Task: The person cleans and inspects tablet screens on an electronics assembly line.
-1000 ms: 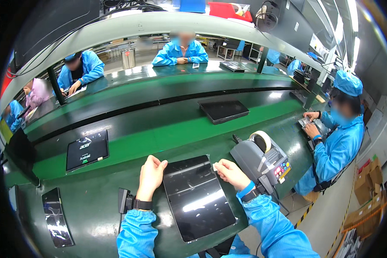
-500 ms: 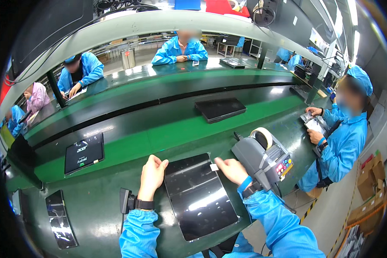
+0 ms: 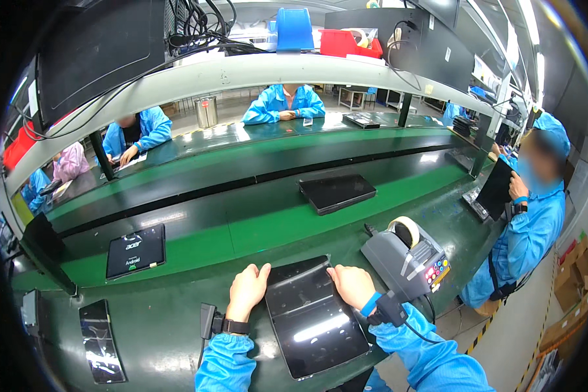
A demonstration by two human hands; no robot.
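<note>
1. Since the earlier frame the dark tablet farther along the green belt has slid leftward, as has the lit tablet on the left; the two hands sit on the same edges of the same tablet as before.
2. Far left, a glossy dark panel lies flat on the table, well apart from the hands, probably parked out of the working area.
3. Beyond it, a tablet with a lit screen rides face up on the belt.
4. Left hand rests on the tablet's left edge, fingers curled loosely over the upper corner, pinching nothing; it seems placed there to steady the piece.
5. Black tablet lies flat on the table directly in front of the person, between the two hands, its glossy face upward and catching the ceiling lights.
6. Right hand lies on the upper right corner, fingers bent down against the edge, bracing from the opposite side; a blue strap circles that wrist.
7. Another dark tablet sits on the belt beyond.
8. Grey tape dispenser stands just right of the right hand, near enough for easy reach.
9. Far right, a co-worker in blue holds a dark panel upright.
</note>
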